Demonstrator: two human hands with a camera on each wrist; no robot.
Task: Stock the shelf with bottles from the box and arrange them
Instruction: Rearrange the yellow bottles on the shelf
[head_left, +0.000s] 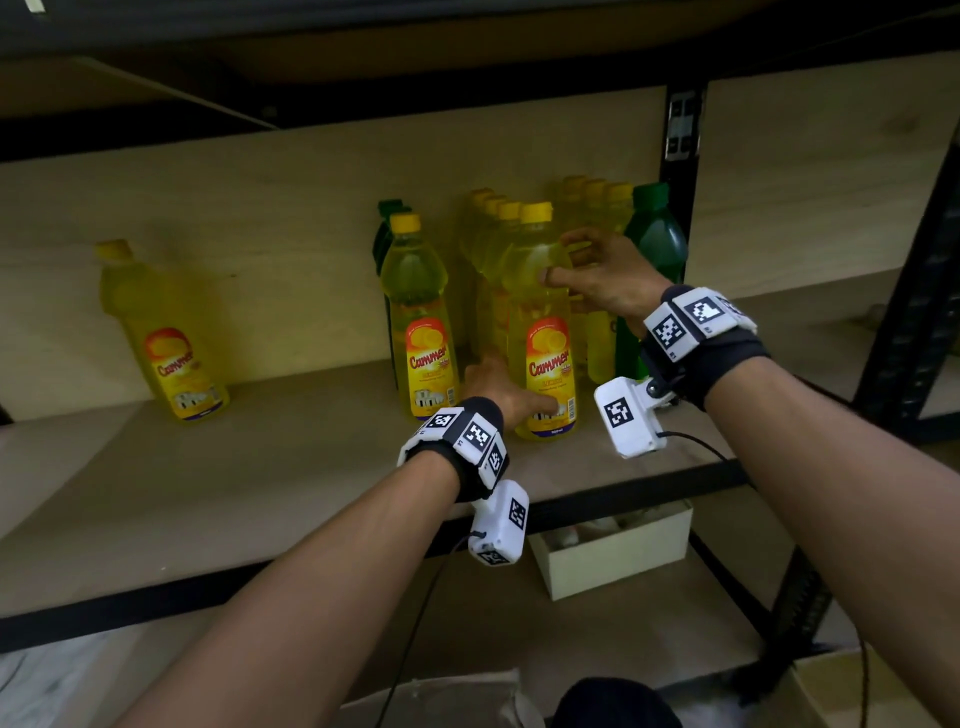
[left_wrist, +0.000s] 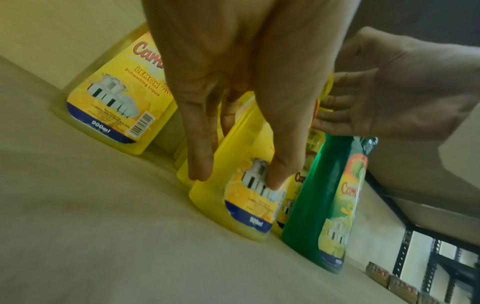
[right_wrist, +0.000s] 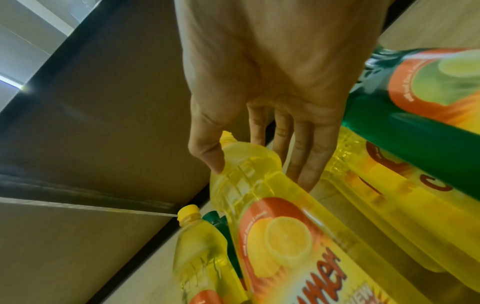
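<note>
Steadying front yellow bottle (head_left: 545, 332), left hand (head_left: 496, 387) low, right hand (head_left: 605, 283) high, both grips holding it; left wrist alone reads "900ml"

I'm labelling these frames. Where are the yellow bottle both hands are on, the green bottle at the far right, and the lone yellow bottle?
held yellow bottle (head_left: 548, 364), head view, label.
green bottle (head_left: 655, 236), head view, shoulder.
lone yellow bottle (head_left: 166, 332), head view, body.

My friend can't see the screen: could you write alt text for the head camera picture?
Two hands steady a yellow dishwashing liquid bottle on a wooden shelf: left hand at its base, right hand at its shoulder. More yellow and green bottles stand behind.
</note>
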